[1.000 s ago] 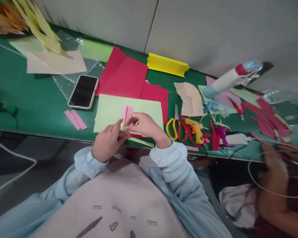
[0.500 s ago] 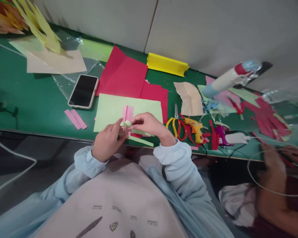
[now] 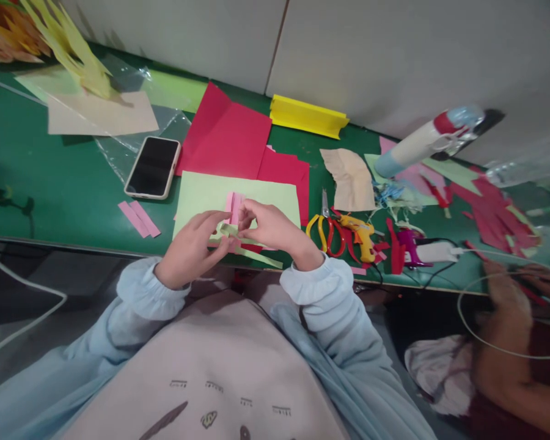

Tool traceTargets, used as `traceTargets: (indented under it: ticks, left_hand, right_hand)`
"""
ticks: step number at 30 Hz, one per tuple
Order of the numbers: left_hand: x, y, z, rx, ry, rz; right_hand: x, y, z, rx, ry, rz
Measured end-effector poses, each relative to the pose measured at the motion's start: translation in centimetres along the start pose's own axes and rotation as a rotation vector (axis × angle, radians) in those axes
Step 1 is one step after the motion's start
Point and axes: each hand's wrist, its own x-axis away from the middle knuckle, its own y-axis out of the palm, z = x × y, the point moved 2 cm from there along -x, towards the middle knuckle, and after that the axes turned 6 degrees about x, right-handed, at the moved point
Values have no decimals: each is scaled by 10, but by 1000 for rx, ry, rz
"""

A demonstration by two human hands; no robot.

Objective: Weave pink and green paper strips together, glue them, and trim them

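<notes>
My left hand (image 3: 190, 245) and my right hand (image 3: 268, 227) meet over the near edge of the green table (image 3: 68, 183). Both pinch thin paper strips (image 3: 229, 231), pale green and pink, folded between the fingertips. A light green sheet (image 3: 197, 198) lies under the hands, with a few pink strips (image 3: 234, 203) on it just beyond my fingers. More pale green strips (image 3: 256, 256) and a red scrap lie at the table edge below my right hand.
A phone (image 3: 153, 167) lies left of the sheet, two pink strips (image 3: 138, 219) near it. Red paper (image 3: 231, 140) and a yellow folded piece (image 3: 307, 116) sit behind. Scissors (image 3: 323, 229), a glue gun (image 3: 360, 235) and scraps lie right. Another person's hands (image 3: 508, 299) work at far right.
My left hand has slid up and left, its fingers stretching over the strips. My right hand has lifted slightly toward the pink strips, and the folded green strip has turned between the fingertips.
</notes>
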Motion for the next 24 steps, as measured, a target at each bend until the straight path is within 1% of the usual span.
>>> traceTargets:
  ticks: [3,6,10,12,13,17,18,21,23,24]
  left_hand:
    - [-8,0,-1,-9,3,-28]
    - [-13,1,-5,53,-36,-20]
    - [-14,1,-12,223,-172,-9]
    - [-14,1,-14,248,-222,-11]
    - [-15,0,-15,233,-211,-16]
    - [-21,0,-15,67,-46,-62]
    - [-22,1,-15,36,-25,-81]
    - [-23,3,-17,18,-44,-111]
    - [-21,3,-19,28,-71,-99]
    - [-20,3,-19,27,-80,-92]
  right_hand:
    - [0,-3,-6,57,-34,0]
    - [4,-6,-5,1,-19,-12]
    - [11,-8,5,-112,91,-54]
    - [14,-6,9,-144,138,-44]
    - [15,-5,9,-150,148,-36]
    - [13,0,6,-157,132,3]
    - [13,0,4,-164,123,21]
    - [14,1,3,-171,141,116]
    - [17,3,5,-141,225,167]
    - [19,5,6,-120,279,169]
